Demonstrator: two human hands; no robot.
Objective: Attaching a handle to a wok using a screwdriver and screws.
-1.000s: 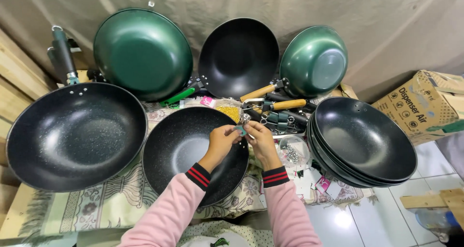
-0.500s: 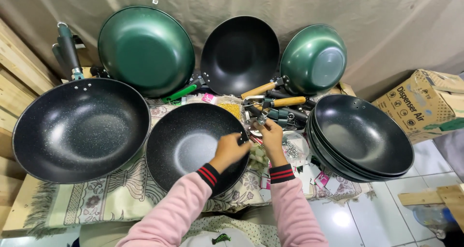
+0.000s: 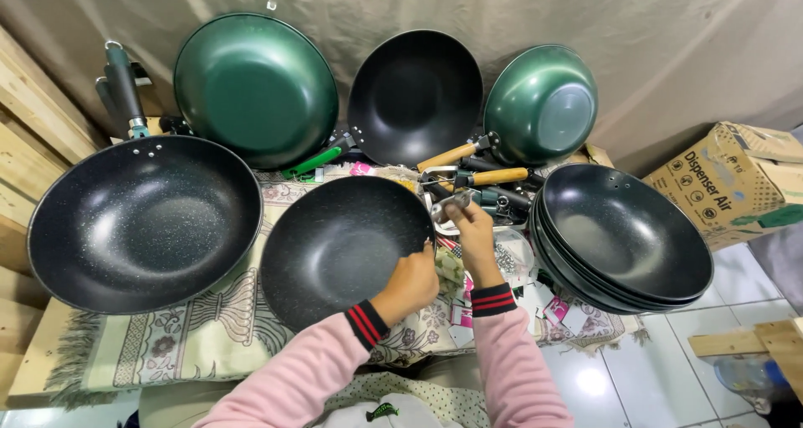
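So, only the head view to go on, and everything's easiest to place off the black speckled wok (image 3: pixel 339 248) sitting in the middle on a patterned fringed cloth (image 3: pixel 167 344). It's round, deep, with a matte nonstick-looking inside.

Left hand (image 3: pixel 410 281) is at that wok's right rim, fingers curled together on the edge, pink sleeve with a dark red-striped cuff. Right hand (image 3: pixel 473 231) is just right of the wok, up near its top-right edge, fingers pinched shut on a small shiny metal bracket (image 3: pixel 452 204). How exactly the fingertips sit on it, can't tell, too small.

Right behind that bracket there's a jumble of loose handles (image 3: pixel 477 173), some wooden, some dark. Just under the right hand is a clear bag of small metal bits (image 3: pixel 508 256).

Left of the middle wok: a bigger speckled pan (image 3: pixel 142 223) with a dark handle sticking up. Right of it: a stack of smooth black woks (image 3: pixel 623 231). Behind it, leaning on a beige fabric backdrop: a glossy green wok (image 3: pixel 255 89), a black one (image 3: pixel 414 93), and a smaller green wok (image 3: pixel 539 102). Far right, a cardboard box (image 3: pixel 728 181) on white tile.
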